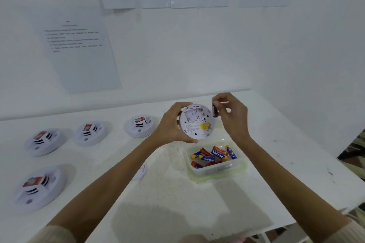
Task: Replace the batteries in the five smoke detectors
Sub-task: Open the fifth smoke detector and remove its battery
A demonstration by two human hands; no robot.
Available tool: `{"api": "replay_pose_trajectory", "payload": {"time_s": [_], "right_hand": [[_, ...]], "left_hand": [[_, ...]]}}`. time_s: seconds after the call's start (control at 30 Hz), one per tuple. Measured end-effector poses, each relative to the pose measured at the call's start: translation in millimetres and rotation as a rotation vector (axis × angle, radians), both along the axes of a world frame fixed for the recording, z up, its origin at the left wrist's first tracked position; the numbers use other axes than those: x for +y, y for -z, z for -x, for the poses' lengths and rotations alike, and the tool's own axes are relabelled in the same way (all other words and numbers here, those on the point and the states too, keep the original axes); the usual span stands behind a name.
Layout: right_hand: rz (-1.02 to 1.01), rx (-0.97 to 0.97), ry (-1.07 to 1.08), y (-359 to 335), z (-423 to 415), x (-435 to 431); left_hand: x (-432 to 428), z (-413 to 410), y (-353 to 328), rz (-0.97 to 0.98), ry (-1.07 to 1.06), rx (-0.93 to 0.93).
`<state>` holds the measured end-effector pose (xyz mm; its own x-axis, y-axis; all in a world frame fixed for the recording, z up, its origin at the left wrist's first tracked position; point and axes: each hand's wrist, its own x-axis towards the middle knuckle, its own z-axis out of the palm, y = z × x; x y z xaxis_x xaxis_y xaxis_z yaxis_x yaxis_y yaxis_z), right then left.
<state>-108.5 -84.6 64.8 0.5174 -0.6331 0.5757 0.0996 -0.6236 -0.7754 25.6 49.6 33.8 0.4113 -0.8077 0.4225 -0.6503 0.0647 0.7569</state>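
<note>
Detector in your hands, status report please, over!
Left hand grips detector, back facing camera, bay looks empty. Right hand pinches dark battery at its rim. Nothing blocks the bay.

On a scuffed white table (pixel 167 203) set against the wall: three white smoke detectors (pixel 89 133) in a row at the left, a fourth detector (pixel 38 187) nearer, a small white cover (pixel 141 170), and a clear plastic container (pixel 217 175) of batteries (pixel 214 156).
</note>
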Motion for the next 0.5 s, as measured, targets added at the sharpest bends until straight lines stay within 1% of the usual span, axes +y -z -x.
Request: {"api": "replay_pose_trajectory", "payload": {"time_s": [0.07,0.17,0.23,0.27,0.33,0.37,0.47,0.5], "right_hand": [[-0.042,0.209,-0.022,11,12,-8],[-0.034,0.563,-0.112,39,21,-8],[-0.003,0.705,-0.157,49,20,-6],[0.001,0.731,-0.163,48,18,-5],[-0.042,0.698,-0.154,44,15,-3],[-0.126,0.636,-0.152,40,15,-2],[-0.505,0.365,-0.226,24,18,4],[-0.587,0.293,-0.268,20,19,7]], "left_hand": [[4,-3,0,0.006,-0.026,0.043],[7,-5,-1,0.006,-0.058,0.065],[6,-4,-2,0.005,-0.065,0.068],[4,-3,-2,0.006,-0.064,0.072],[2,0,-3,0.007,-0.061,0.079],[1,1,-4,0.007,-0.063,0.079],[-2,5,-1,0.013,-0.083,0.102],[-3,7,0,0.019,-0.093,0.115]]}}
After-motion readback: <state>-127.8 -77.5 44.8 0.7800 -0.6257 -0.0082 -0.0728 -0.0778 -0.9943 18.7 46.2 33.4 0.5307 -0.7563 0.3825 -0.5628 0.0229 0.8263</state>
